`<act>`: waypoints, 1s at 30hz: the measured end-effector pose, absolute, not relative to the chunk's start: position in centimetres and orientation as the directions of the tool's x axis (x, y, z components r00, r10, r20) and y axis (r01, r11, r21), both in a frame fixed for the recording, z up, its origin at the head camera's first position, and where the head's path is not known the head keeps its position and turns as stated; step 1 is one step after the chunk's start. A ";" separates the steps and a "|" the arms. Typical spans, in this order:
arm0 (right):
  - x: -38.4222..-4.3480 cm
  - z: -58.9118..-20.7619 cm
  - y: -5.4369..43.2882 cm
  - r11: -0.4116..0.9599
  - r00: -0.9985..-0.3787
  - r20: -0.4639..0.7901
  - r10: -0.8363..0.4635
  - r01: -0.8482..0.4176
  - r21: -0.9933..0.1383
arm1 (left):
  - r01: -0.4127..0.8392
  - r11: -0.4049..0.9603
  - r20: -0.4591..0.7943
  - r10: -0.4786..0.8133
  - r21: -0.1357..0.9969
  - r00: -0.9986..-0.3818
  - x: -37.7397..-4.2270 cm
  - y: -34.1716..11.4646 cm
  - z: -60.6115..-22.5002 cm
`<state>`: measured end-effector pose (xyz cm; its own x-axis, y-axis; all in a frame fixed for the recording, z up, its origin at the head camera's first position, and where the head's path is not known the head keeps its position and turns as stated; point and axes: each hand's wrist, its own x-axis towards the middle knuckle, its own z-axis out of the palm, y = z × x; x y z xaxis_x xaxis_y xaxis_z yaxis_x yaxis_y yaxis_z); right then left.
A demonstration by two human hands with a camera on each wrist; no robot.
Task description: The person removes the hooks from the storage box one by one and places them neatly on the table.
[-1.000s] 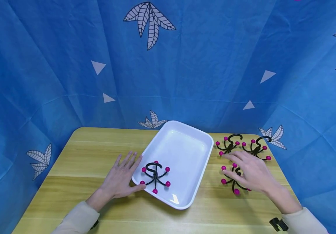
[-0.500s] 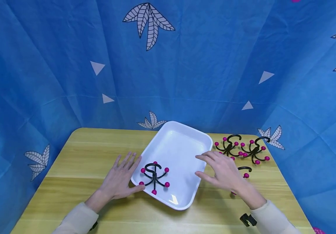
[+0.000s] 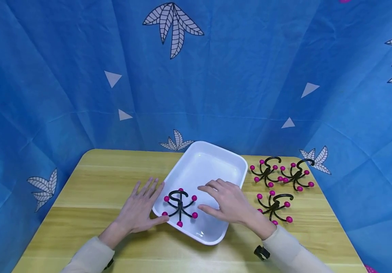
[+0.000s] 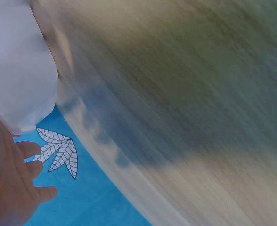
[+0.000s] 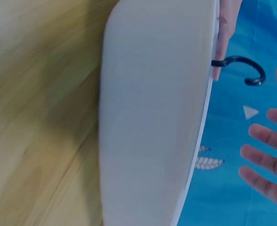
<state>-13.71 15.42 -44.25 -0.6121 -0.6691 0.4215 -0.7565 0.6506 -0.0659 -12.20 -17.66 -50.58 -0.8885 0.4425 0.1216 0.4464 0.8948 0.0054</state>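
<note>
A white tray lies at a slant on the table. In its near left corner stands a black multi-arm hook with pink ball tips, its curved top upward. My left hand is spread beside the tray's left rim, the thumb reaching over the near corner by a pink ball. Over the right half of the tray hovers my right hand, fingers loosely bent, nothing held, apart from the hook. The right wrist view shows these parted fingers facing the hook's black crook.
On the right of the wooden table, three more such hooks stand: one at the back, one at the far right and one nearer. A blue patterned curtain hangs behind and at the sides.
My right hand has travelled left, from above the near right hook to above the tray, and uncovered that hook. My left hand and the hook in the tray have stayed put.
</note>
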 end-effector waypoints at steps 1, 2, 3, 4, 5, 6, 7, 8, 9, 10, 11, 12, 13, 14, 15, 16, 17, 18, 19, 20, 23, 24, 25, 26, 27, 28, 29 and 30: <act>-13.8 -44.2 15.1 0.646 -0.609 0.419 -0.673 -0.760 -0.068 | 0.446 0.895 0.123 0.442 0.003 -0.888 -12.2 -17.7 -50.6; -13.9 -44.1 14.7 0.642 -0.606 0.418 -0.677 -0.764 -0.067 | 0.446 0.895 0.123 0.442 0.003 -0.889 -12.2 -17.6 -50.6; -14.0 -44.0 14.4 0.637 -0.601 0.417 -0.682 -0.768 -0.063 | 0.446 0.895 0.123 0.442 0.002 -0.889 -12.2 -17.6 -50.6; -14.1 -43.8 14.1 0.633 -0.594 0.418 -0.687 -0.772 -0.056 | 0.446 0.895 0.123 0.442 0.002 -0.888 -12.2 -17.6 -50.6; -14.2 -43.7 13.8 0.629 -0.585 0.421 -0.693 -0.776 -0.044 | 0.446 0.895 0.125 0.443 0.003 -0.888 -12.2 -17.6 -50.6; -14.3 -43.5 13.5 0.626 -0.576 0.424 -0.699 -0.779 -0.028 | 0.446 0.895 0.126 0.443 0.001 -0.888 -12.2 -17.6 -50.6; -14.5 -43.4 13.2 0.624 -0.569 0.426 -0.704 -0.781 -0.012 | 0.447 0.894 0.127 0.444 -0.001 -0.887 -12.3 -17.6 -50.6; -14.6 -43.2 13.0 0.622 -0.561 0.428 -0.709 -0.783 0.004 | 0.448 0.894 0.127 0.444 -0.002 -0.887 -12.3 -17.6 -50.6; -14.8 -43.0 12.7 0.619 -0.554 0.428 -0.714 -0.785 0.015 | 0.448 0.894 0.129 0.444 -0.001 -0.887 -12.3 -17.6 -50.6; -15.0 -42.9 12.5 0.616 -0.549 0.426 -0.719 -0.787 0.026 | 0.449 0.893 0.131 0.445 -0.001 -0.886 -12.3 -17.6 -50.6; -15.1 -42.8 12.2 0.613 -0.545 0.420 -0.725 -0.790 0.033 | 0.450 0.893 0.134 0.447 -0.003 -0.885 -12.3 -17.6 -50.7; -15.2 -42.6 12.0 0.609 -0.544 0.413 -0.730 -0.792 0.034 | 0.450 0.893 0.136 0.447 -0.007 -0.884 -12.3 -17.6 -50.7; -15.4 -42.6 11.7 0.606 -0.543 0.406 -0.735 -0.795 0.035 | 0.452 0.892 0.138 0.448 -0.007 -0.883 -12.3 -17.6 -50.7; -15.5 -42.5 11.5 0.603 -0.542 0.399 -0.740 -0.797 0.035 | 0.453 0.892 0.140 0.449 -0.008 -0.882 -12.3 -17.7 -50.7; -15.6 -42.5 11.3 0.599 -0.540 0.392 -0.745 -0.800 0.036 | 0.455 0.891 0.144 0.451 -0.009 -0.881 -12.3 -17.7 -50.7; -15.7 -42.5 11.0 0.596 -0.538 0.385 -0.750 -0.802 0.040 | 0.457 0.889 0.147 0.453 -0.010 -0.879 -12.3 -17.7 -50.7; -15.8 -42.6 10.8 0.593 -0.536 0.380 -0.754 -0.804 0.042 | 0.460 0.888 0.151 0.456 -0.007 -0.877 -12.3 -17.7 -50.7; -15.9 -42.7 10.6 0.591 -0.534 0.378 -0.756 -0.805 0.045 | 0.461 0.887 0.152 0.457 -0.009 -0.876 -12.3 -17.7 -50.7; -16.0 -42.7 10.4 0.589 -0.531 0.375 -0.760 -0.807 0.051 | 0.463 0.886 0.153 0.459 -0.008 -0.875 -12.3 -17.7 -50.7; -16.2 -42.8 10.2 0.586 -0.528 0.373 -0.763 -0.808 0.054 | 0.464 0.886 0.154 0.460 -0.007 -0.875 -12.3 -17.8 -50.7; -16.4 -43.1 9.7 0.573 -0.513 0.368 -0.775 -0.816 0.070 | 0.464 0.886 0.152 0.459 -0.008 -0.875 -12.3 -17.8 -50.7; -16.5 -43.1 9.5 0.568 -0.507 0.367 -0.780 -0.819 0.076 | 0.461 0.887 0.147 0.457 -0.010 -0.877 -12.3 -17.8 -50.7; -16.6 -43.1 9.4 0.564 -0.502 0.366 -0.784 -0.822 0.082 | 0.460 0.888 0.143 0.456 -0.008 -0.878 -12.3 -17.8 -50.7; -16.6 -43.2 9.3 0.561 -0.497 0.365 -0.787 -0.823 0.088 | 0.458 0.889 0.141 0.455 -0.007 -0.880 -12.3 -17.8 -50.7; -16.6 -43.2 9.1 0.557 -0.492 0.365 -0.791 -0.825 0.095 | 0.457 0.890 0.139 0.453 -0.004 -0.881 -12.3 -17.7 -50.7; -16.7 -43.3 9.0 0.555 -0.489 0.364 -0.793 -0.825 0.102 | 0.456 0.890 0.137 0.452 -0.002 -0.881 -12.3 -17.7 -50.7; -16.7 -43.3 9.0 0.552 -0.484 0.364 -0.796 -0.827 0.108 | 0.456 0.890 0.135 0.452 0.001 -0.882 -12.3 -17.7 -50.7; -16.7 -43.4 8.9 0.549 -0.480 0.364 -0.798 -0.828 0.113 | 0.455 0.890 0.133 0.451 -0.001 -0.882 -12.3 -17.7 -50.7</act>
<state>-16.74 8.87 -43.39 -0.4795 -0.7984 0.3641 -0.8282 0.5489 0.1129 -12.31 -17.70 -50.67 -0.8825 0.4513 0.1326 0.4552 0.8904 -0.0012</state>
